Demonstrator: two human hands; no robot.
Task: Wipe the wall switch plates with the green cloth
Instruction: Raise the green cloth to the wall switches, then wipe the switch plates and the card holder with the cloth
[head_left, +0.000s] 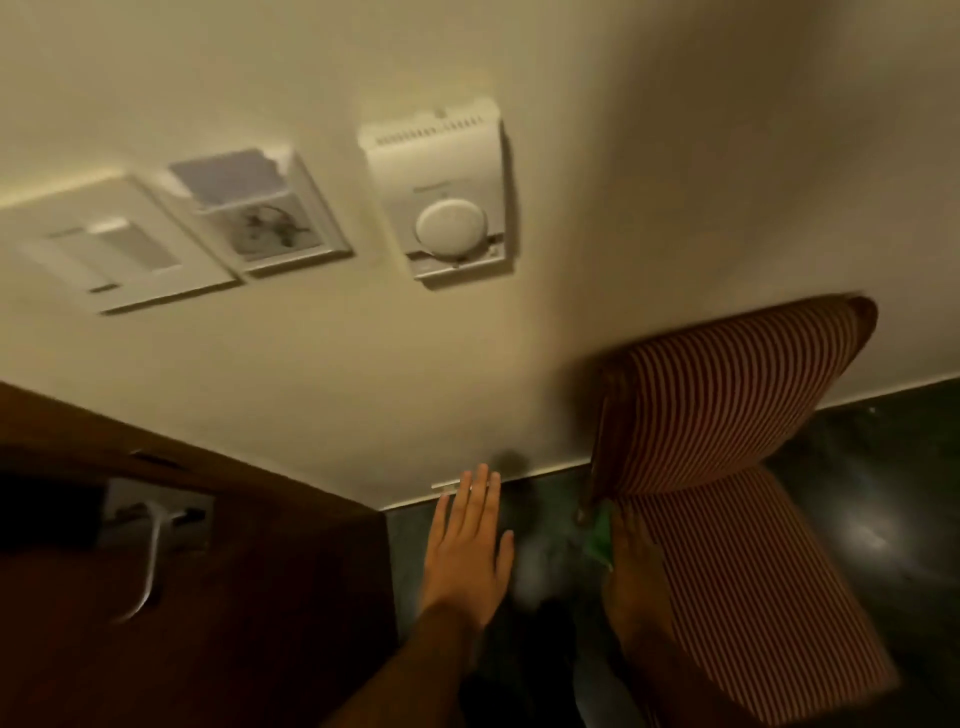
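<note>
On the cream wall hang a white switch plate (111, 249) at the left, a key-card holder plate (265, 213) with a card in its slot beside it, and a white thermostat (447, 202) with a round dial. My left hand (467, 545) is low in the view, flat, fingers apart and empty. My right hand (631, 571) is lower right, closed around the green cloth (600, 535), of which only a small piece shows. Both hands are well below the plates and apart from them. The picture is blurred.
A brown wooden door (234, 597) with a metal lever handle (150, 561) fills the lower left. A red-and-white striped armchair (727, 441) stands against the wall at the right, close to my right hand. Dark glossy floor (857, 493) lies below.
</note>
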